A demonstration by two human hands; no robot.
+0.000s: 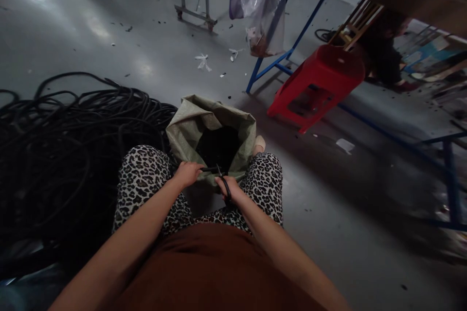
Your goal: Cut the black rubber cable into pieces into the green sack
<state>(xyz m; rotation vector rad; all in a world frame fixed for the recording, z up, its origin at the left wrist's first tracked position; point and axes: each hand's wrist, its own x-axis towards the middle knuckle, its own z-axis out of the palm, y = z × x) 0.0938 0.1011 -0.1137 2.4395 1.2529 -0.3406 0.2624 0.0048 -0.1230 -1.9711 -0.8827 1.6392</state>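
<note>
The left hand (188, 174) is clamping a black tube (209, 169) over the near side of the sack (183, 129); the right hand (227, 186) is gripping scissors (228, 193) at its right end. Left, a big pile of tubes (78, 150) is lying, seemingly uncut; darkness is hiding any cut pieces.

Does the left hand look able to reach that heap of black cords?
Probably yes: the black heap lies close beside the left knee, though the left hand holds a black piece.
</note>
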